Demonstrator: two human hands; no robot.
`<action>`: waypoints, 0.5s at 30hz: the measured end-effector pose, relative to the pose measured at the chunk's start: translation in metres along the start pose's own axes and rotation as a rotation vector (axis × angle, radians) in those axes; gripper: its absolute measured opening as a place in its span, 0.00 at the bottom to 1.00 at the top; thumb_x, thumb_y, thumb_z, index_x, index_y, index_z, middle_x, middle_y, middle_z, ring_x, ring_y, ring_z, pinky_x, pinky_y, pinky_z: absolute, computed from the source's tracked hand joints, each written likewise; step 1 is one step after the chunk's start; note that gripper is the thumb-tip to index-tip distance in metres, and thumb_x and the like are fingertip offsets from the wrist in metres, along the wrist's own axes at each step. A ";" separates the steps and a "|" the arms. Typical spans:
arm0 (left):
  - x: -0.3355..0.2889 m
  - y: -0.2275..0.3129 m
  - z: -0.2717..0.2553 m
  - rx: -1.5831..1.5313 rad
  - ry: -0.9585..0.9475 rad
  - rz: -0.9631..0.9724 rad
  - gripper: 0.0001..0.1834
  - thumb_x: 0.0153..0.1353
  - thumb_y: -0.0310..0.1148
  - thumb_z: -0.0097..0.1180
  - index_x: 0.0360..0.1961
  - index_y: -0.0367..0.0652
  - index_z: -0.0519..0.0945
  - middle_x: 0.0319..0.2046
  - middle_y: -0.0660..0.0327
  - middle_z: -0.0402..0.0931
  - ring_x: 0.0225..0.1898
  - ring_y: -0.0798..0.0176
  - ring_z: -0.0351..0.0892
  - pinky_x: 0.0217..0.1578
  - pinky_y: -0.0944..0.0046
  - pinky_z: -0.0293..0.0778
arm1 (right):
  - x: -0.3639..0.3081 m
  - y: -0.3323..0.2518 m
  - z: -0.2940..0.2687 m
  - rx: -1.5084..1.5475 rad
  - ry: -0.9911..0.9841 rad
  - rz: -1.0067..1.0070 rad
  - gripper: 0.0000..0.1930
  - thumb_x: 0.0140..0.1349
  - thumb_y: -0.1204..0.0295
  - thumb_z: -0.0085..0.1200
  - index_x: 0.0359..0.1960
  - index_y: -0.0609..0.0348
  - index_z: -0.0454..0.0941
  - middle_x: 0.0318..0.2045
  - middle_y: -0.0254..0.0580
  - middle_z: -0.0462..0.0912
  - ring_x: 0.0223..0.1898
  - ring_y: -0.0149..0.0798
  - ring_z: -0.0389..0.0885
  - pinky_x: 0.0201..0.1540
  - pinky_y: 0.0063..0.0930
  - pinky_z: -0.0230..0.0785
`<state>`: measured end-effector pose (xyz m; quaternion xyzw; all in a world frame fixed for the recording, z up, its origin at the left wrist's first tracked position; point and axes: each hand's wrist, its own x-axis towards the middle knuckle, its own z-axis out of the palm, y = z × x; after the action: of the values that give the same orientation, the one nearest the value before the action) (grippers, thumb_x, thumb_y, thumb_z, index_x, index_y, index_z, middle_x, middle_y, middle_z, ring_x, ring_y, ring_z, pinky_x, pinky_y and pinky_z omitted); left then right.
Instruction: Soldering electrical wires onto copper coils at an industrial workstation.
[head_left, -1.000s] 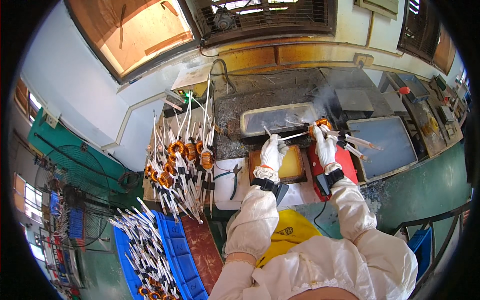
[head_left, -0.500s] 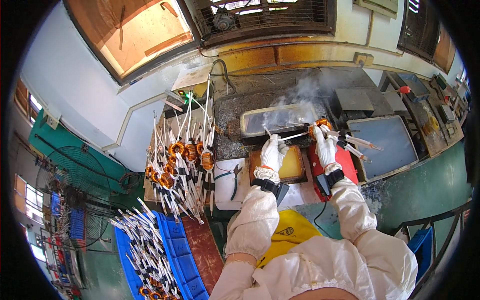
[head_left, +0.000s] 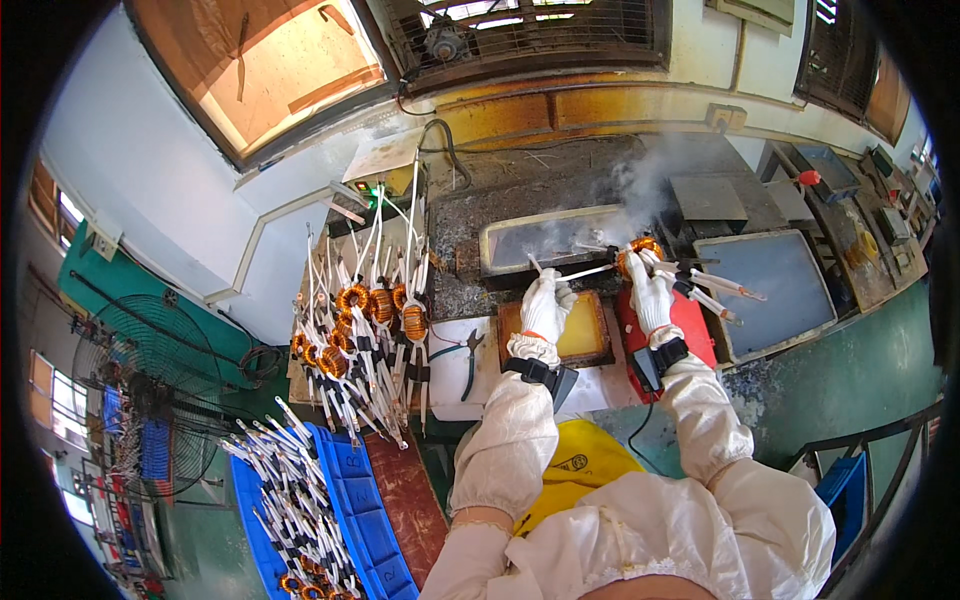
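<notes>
My right hand [head_left: 652, 298], in a white glove, is closed around a toroidal coil [head_left: 646, 246] with copper-coloured winding. White-sleeved leads [head_left: 715, 285] with black bands stick out from it to the right. Other lead ends on its left side reach over the right end of a pale-rimmed molten-metal pot [head_left: 505, 262], which is smoking. My gloved left hand [head_left: 547, 308] is closed on a thin white stick [head_left: 585, 273] that points right, towards the coil. Whether this stick touches the coil I cannot tell. Below the left hand sits a square tray of yellow-amber material [head_left: 580, 328].
Several copper coils with white leads [head_left: 365, 310] are heaped at the left, beside pliers [head_left: 471, 362]. A blue crate [head_left: 365, 520] holds more. A red box [head_left: 692, 325] stands under my right wrist; a grey-filled tray [head_left: 770, 290] lies right of it. A metal block [head_left: 708, 200] stands behind.
Smoke over the pot has drifted right and thinned on the left. Both hands, the stick and the coil have stayed almost in place.
</notes>
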<state>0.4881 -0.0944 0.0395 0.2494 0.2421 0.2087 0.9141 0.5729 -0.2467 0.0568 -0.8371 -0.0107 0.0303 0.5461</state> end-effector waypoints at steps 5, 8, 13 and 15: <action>-0.004 0.000 0.006 -0.013 0.009 -0.018 0.09 0.60 0.35 0.49 0.31 0.39 0.72 0.21 0.63 0.68 0.18 0.70 0.65 0.17 0.71 0.68 | -0.002 -0.004 -0.004 0.006 0.009 0.020 0.31 0.51 0.42 0.47 0.39 0.60 0.75 0.21 0.41 0.77 0.21 0.36 0.74 0.27 0.28 0.66; -0.005 0.002 0.006 -0.011 0.025 -0.019 0.09 0.61 0.34 0.48 0.32 0.38 0.72 0.21 0.64 0.67 0.18 0.70 0.65 0.18 0.71 0.66 | -0.004 -0.008 -0.004 0.009 0.013 0.000 0.31 0.51 0.42 0.48 0.39 0.60 0.75 0.20 0.41 0.76 0.20 0.35 0.74 0.26 0.28 0.66; -0.002 0.000 0.001 -0.014 -0.008 -0.009 0.09 0.60 0.35 0.49 0.32 0.39 0.72 0.21 0.63 0.68 0.18 0.70 0.66 0.18 0.71 0.68 | -0.008 -0.017 -0.007 0.019 -0.036 0.066 0.29 0.51 0.43 0.49 0.39 0.60 0.75 0.21 0.40 0.76 0.20 0.34 0.74 0.26 0.28 0.66; 0.000 0.000 -0.002 -0.009 -0.029 0.003 0.11 0.59 0.37 0.50 0.32 0.39 0.72 0.22 0.61 0.69 0.18 0.69 0.67 0.18 0.70 0.71 | -0.010 -0.020 -0.008 0.022 -0.050 0.066 0.29 0.51 0.44 0.49 0.40 0.60 0.75 0.22 0.41 0.77 0.21 0.34 0.75 0.27 0.29 0.66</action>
<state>0.4873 -0.0936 0.0377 0.2485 0.2273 0.2075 0.9184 0.5640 -0.2469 0.0788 -0.8300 0.0036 0.0695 0.5534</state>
